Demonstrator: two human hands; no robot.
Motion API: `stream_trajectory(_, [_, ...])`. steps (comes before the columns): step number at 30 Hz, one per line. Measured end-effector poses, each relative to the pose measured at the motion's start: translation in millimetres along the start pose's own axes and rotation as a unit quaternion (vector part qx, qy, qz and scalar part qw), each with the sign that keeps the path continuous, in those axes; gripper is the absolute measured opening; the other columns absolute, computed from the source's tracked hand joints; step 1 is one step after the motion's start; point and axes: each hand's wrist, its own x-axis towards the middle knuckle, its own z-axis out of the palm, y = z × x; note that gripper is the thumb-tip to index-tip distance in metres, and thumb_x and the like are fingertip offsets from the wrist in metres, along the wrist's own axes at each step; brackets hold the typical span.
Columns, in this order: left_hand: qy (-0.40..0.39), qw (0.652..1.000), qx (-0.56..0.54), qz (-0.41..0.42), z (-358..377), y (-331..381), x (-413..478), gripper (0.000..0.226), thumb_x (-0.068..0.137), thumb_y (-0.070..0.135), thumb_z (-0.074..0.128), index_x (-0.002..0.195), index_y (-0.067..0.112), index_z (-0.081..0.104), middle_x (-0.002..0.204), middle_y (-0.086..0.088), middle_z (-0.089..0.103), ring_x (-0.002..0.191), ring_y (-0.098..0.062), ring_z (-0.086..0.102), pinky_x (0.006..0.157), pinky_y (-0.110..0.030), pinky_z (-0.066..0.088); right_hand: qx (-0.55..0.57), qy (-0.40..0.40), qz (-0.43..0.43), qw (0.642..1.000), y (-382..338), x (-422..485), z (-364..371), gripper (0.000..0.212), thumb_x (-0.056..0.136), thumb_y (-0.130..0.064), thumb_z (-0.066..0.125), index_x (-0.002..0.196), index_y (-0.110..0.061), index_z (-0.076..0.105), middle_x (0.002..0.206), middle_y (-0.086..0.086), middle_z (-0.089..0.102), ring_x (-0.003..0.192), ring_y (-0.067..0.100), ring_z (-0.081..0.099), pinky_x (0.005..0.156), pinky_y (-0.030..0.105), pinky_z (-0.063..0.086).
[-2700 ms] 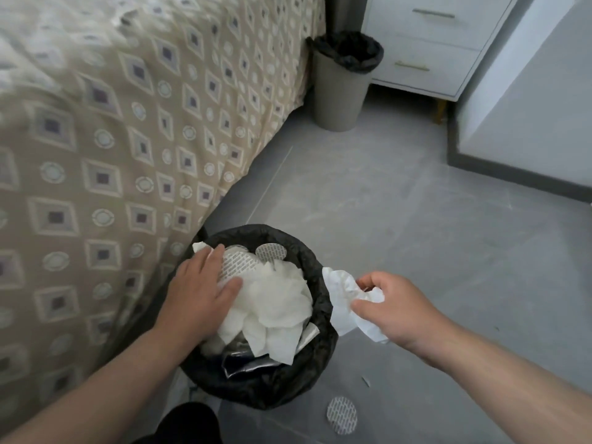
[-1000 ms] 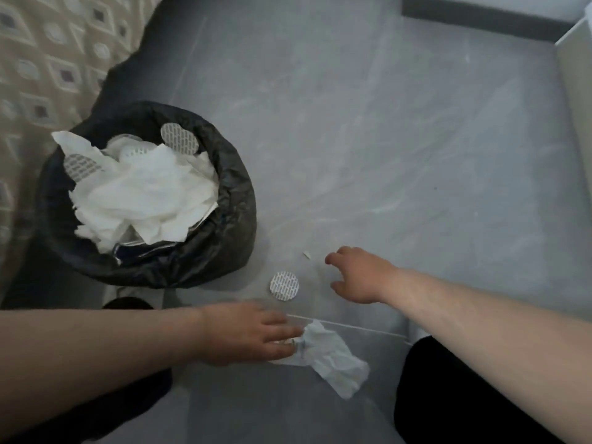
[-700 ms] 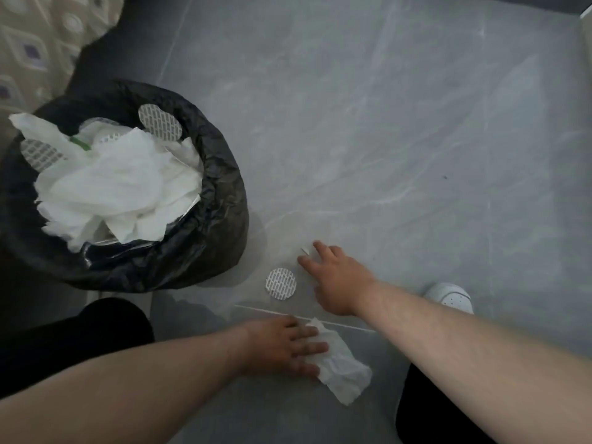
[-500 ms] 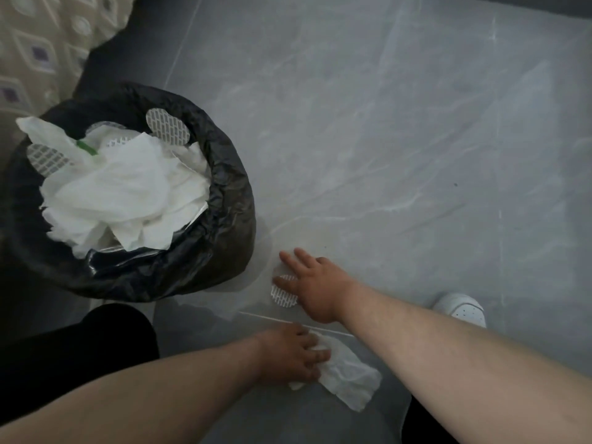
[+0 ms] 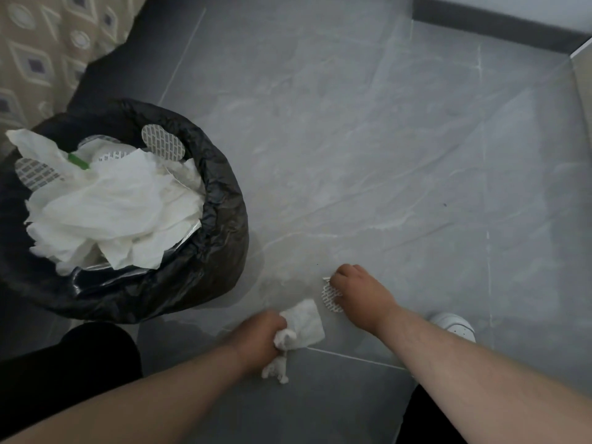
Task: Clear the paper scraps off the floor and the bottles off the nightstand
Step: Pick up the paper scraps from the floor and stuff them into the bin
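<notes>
My left hand (image 5: 261, 339) is closed on a crumpled white tissue (image 5: 302, 325) just above the grey floor. Part of the tissue hangs out below the fist. To its right, my right hand (image 5: 360, 298) is curled with its fingers pinching a round white patterned paper disc (image 5: 330, 298), which stands tilted on edge. A tiny white scrap (image 5: 326, 278) shows at the fingertips. The black-lined trash bin (image 5: 221, 251) stands to the left, heaped with white tissues and similar discs. No bottle or nightstand is in view.
The patterned bedspread (image 5: 41, 49) hangs at the upper left behind the bin. A dark baseboard (image 5: 496, 24) runs along the top right. My white shoe (image 5: 455, 326) rests on the floor at the right, and my dark trouser knees fill the lower corners.
My left hand has bunched the tissue into its fist and lifted it. My right hand has closed on the disc and tipped it up off the floor.
</notes>
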Motion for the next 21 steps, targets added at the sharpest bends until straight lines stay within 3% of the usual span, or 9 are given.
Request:
stream_trajectory(3, [0.071, 0.989, -0.1, -0.077, -5.6, 0.8, 5.3, 0.016, 0.071, 0.018, 0.072, 0.066, 0.014, 0.057, 0.073, 0.002, 0.06, 0.077, -0.014, 0.061, 0.065, -0.028, 0.045, 0.086, 0.012, 0.101, 0.991, -2.1, 4.1, 0.5, 0.043, 0.083, -0.008, 0.055, 0.125, -0.013, 0.05, 0.122, 0.011, 0.051, 0.117, 0.03, 0.044, 0.097, 0.033, 0.037])
stream_trajectory(6, [0.104, 0.975, -0.158, -0.114, -7.8, -1.0, 7.3, 0.019, 0.068, 0.016, 0.077, 0.07, 0.008, 0.059, 0.073, -0.001, 0.066, 0.071, -0.01, 0.061, 0.061, -0.027, 0.044, 0.141, 0.019, 0.164, 0.976, -0.4, 5.5, 1.6, 0.047, 0.081, -0.009, 0.06, 0.127, -0.012, 0.048, 0.122, 0.013, 0.051, 0.117, 0.032, 0.046, 0.096, 0.033, 0.037])
stream_trajectory(10, [0.107, 0.972, -0.168, -0.124, -9.0, -0.6, 5.9, 0.019, 0.068, 0.015, 0.078, 0.073, 0.008, 0.062, 0.073, 0.001, 0.067, 0.067, -0.007, 0.059, 0.056, -0.018, 0.041, 0.142, 0.017, 0.142, 0.979, -0.9, 3.0, 0.4, 0.057, 0.084, -0.007, 0.057, 0.137, -0.016, 0.037, 0.126, 0.011, 0.046, 0.118, 0.031, 0.048, 0.095, 0.033, 0.038])
stream_trajectory(13, [0.109, 0.967, -0.185, -0.135, -10.0, -0.9, 5.1, 0.017, 0.068, 0.015, 0.079, 0.072, 0.012, 0.063, 0.075, 0.0, 0.07, 0.072, -0.011, 0.064, 0.061, -0.023, 0.045, 0.086, -0.011, 0.072, 0.994, -3.2, 7.8, -3.4, 0.074, 0.085, -0.007, 0.06, 0.148, -0.022, 0.024, 0.128, 0.01, 0.039, 0.116, 0.03, 0.048, 0.096, 0.034, 0.041])
stream_trajectory(16, [0.116, 0.965, -0.186, -0.144, -12.5, -0.8, 6.7, 0.017, 0.068, 0.016, 0.079, 0.074, 0.01, 0.064, 0.076, -0.002, 0.07, 0.076, -0.015, 0.066, 0.064, -0.027, 0.047, 0.047, -0.037, 0.027, 0.998, -5.9, 18.9, -5.3, 0.06, 0.085, -0.006, 0.06, 0.139, -0.017, 0.038, 0.13, 0.01, 0.036, 0.115, 0.031, 0.048, 0.095, 0.036, 0.043])
stream_trajectory(21, [0.113, 0.962, -0.201, -0.149, -15.2, 1.0, 7.9, 0.023, 0.068, 0.014, 0.079, 0.064, 0.02, 0.058, 0.071, 0.0, 0.067, 0.066, -0.01, 0.061, 0.061, -0.025, 0.045, 0.021, -0.044, 0.043, 0.998, -9.7, 28.0, -7.1, 0.033, 0.087, -0.009, 0.057, 0.119, -0.01, 0.053, 0.121, 0.014, 0.052, 0.116, 0.032, 0.049, 0.094, 0.036, 0.042])
